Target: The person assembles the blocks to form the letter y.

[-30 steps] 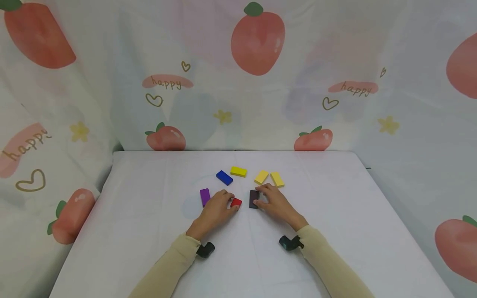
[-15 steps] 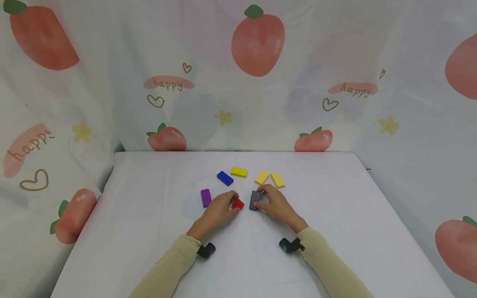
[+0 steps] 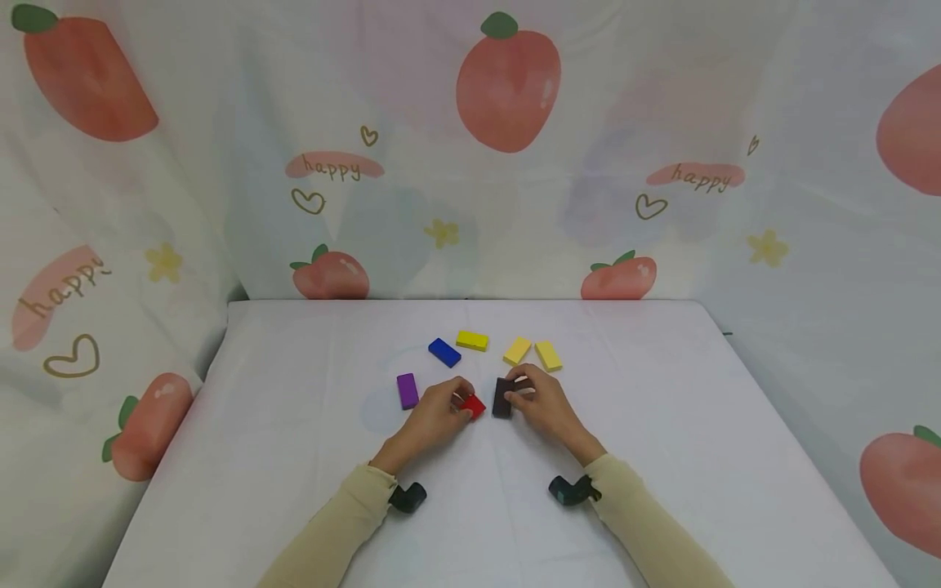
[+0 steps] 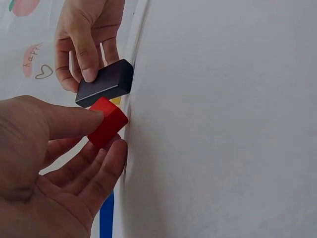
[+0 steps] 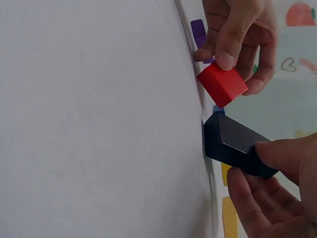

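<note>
Between the thumb and fingers of my left hand (image 3: 435, 412) a red block (image 3: 474, 406) is pinched; in the left wrist view the thumb lies on top of the red block (image 4: 107, 122). My right hand (image 3: 546, 407) grips a black rectangular block (image 3: 502, 398), thumb on its near face. In the right wrist view the black block (image 5: 240, 144) and the red block (image 5: 223, 84) are held facing each other with a small gap between them. Fingers partly cover both blocks. Just left of my left hand lies a purple block (image 3: 408, 391).
Behind the hands, a blue block (image 3: 444, 352), a bright yellow block (image 3: 472, 340) and two paler yellow blocks, one left (image 3: 517, 350) and one right (image 3: 548, 356), lie in an arc on the white-covered table (image 3: 294, 490). A printed cloth (image 3: 470, 212) hangs behind the table.
My left hand has shifted slightly right with the red block, which has turned and shows more of itself. The black block has tilted in my right hand. The view has shifted slightly.
</note>
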`<act>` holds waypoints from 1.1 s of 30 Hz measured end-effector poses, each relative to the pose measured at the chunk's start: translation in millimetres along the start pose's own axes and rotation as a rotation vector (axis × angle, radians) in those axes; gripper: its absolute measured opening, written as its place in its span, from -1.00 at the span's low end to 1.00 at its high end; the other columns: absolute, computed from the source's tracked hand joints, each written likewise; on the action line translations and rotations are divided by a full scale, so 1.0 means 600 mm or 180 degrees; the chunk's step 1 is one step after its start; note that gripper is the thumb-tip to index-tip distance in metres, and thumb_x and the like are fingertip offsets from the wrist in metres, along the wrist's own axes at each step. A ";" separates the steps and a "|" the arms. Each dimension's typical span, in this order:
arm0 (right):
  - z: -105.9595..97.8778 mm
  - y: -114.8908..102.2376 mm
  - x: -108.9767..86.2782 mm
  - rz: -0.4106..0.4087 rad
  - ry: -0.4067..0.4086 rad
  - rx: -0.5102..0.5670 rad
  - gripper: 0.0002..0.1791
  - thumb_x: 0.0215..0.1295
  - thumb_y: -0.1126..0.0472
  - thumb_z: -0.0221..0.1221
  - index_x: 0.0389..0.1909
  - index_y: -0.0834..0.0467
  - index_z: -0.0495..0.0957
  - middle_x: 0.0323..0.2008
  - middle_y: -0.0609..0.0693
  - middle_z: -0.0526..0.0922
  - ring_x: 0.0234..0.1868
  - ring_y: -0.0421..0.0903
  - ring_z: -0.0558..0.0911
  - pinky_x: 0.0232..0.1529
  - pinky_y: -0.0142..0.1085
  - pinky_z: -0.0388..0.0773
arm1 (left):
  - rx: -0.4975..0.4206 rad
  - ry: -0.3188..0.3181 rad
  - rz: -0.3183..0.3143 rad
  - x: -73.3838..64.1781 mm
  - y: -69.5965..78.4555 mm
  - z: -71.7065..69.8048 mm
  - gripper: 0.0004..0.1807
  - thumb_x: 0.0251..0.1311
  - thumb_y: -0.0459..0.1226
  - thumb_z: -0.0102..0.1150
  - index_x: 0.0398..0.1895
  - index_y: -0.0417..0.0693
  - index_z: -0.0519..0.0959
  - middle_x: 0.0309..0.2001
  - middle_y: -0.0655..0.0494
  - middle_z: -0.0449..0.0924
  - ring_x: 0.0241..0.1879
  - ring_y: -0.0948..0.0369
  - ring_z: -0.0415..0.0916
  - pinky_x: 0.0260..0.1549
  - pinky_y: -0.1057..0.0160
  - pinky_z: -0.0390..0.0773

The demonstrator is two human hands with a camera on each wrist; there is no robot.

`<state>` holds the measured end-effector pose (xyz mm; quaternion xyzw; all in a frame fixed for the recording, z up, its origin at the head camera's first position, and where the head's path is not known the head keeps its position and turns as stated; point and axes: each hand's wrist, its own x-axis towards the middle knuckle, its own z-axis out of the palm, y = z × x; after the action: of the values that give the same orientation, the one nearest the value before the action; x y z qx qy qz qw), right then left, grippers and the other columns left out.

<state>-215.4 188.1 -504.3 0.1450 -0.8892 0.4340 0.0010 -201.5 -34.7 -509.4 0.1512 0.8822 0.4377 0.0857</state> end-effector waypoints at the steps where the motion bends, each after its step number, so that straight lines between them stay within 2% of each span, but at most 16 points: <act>1: 0.000 -0.001 0.000 0.0022 0.0006 0.0012 -0.70 0.24 0.36 0.28 -0.03 0.14 0.48 0.03 0.11 0.63 0.02 0.03 0.67 -0.01 -0.17 0.66 | -0.0034 0.0002 0.0007 0.000 0.000 0.001 -0.72 0.20 -0.37 0.28 -0.02 -0.02 0.53 -0.04 0.08 0.62 -0.08 0.20 0.57 -0.03 0.20 0.62; 8: -0.006 -0.001 -0.002 -0.0014 0.0163 0.0095 -0.72 0.22 0.39 0.28 -0.07 0.18 0.50 -0.02 0.15 0.63 -0.03 0.06 0.69 -0.07 -0.20 0.67 | -0.0080 0.0034 0.0086 0.002 -0.002 0.009 -0.73 0.19 -0.35 0.29 -0.05 -0.03 0.54 -0.08 0.08 0.62 -0.13 0.22 0.58 -0.05 0.25 0.62; 13: -0.013 0.001 0.001 -0.0040 0.0270 0.0150 -0.72 0.22 0.40 0.28 -0.07 0.21 0.50 -0.02 0.16 0.63 -0.02 0.10 0.69 -0.07 -0.21 0.67 | -0.0207 0.0019 0.0002 0.002 0.006 0.014 -0.73 0.20 -0.33 0.30 -0.04 -0.04 0.54 -0.08 0.08 0.62 -0.12 0.22 0.59 -0.05 0.24 0.63; 17: -0.017 0.002 0.004 0.0156 0.0317 0.0285 -0.72 0.24 0.40 0.27 -0.04 0.21 0.50 -0.01 0.14 0.62 0.01 0.09 0.68 -0.04 -0.24 0.66 | -0.0316 0.0012 -0.0075 0.003 0.013 0.018 -0.71 0.19 -0.33 0.31 -0.03 -0.06 0.54 -0.06 0.05 0.62 -0.12 0.20 0.61 -0.10 0.26 0.65; 21: -0.018 0.004 0.009 0.0363 0.0352 0.0494 -0.72 0.26 0.38 0.25 -0.03 0.21 0.50 0.02 0.15 0.60 0.04 0.08 0.66 -0.03 -0.27 0.66 | -0.0421 0.0039 -0.0108 0.006 0.017 0.025 -0.71 0.19 -0.34 0.30 -0.03 -0.09 0.54 -0.09 0.03 0.62 -0.19 0.21 0.62 -0.24 0.32 0.66; 26: -0.017 0.007 0.014 0.0576 0.0415 0.0664 -0.73 0.27 0.34 0.25 -0.03 0.20 0.51 0.05 0.15 0.58 0.01 0.05 0.66 -0.11 -0.30 0.67 | -0.0534 0.0064 -0.0138 0.011 0.022 0.034 -0.72 0.18 -0.36 0.30 -0.04 -0.12 0.54 -0.14 0.02 0.61 -0.29 0.25 0.60 -0.38 0.37 0.64; 33: -0.014 0.009 0.016 0.0803 0.0453 0.0755 -0.72 0.28 0.30 0.25 -0.01 0.20 0.51 0.05 0.15 0.56 -0.03 0.02 0.67 -0.17 -0.35 0.66 | -0.0558 0.0084 -0.0190 0.015 0.021 0.043 -0.72 0.18 -0.37 0.31 -0.04 -0.16 0.55 -0.16 0.01 0.61 -0.35 0.25 0.58 -0.46 0.39 0.63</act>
<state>-227.0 195.5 -502.1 0.0003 -0.8406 0.5416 -0.0076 -200.3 -5.1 -515.0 0.1110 0.8456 0.5125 0.1000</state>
